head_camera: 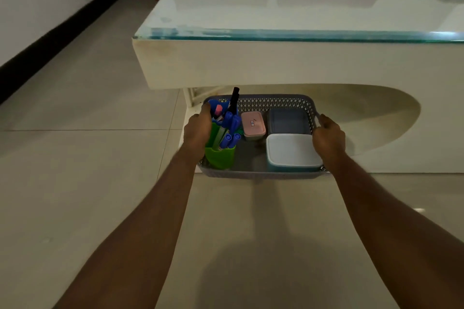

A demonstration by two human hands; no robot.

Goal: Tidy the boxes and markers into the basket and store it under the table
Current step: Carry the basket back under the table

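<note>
Tiled floor (pixel 75 158), both hands' (pixel 197 130) (pixel 329 138) grip closed on basket (pixel 263 104) under glass-topped table (pixel 276 63)

Bare forearms, no sleeves; hands (pixel 198 130) ungloved, ringless.

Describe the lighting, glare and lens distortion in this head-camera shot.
Head view: dim, greenish indoor light; soft glare on the glass table top, brightest at its right front edge; the person's shadow darkens the floor between the forearms; wide-angle bending curves the table edge; the basket, left hand and right hand look reasonably sharp.
</note>
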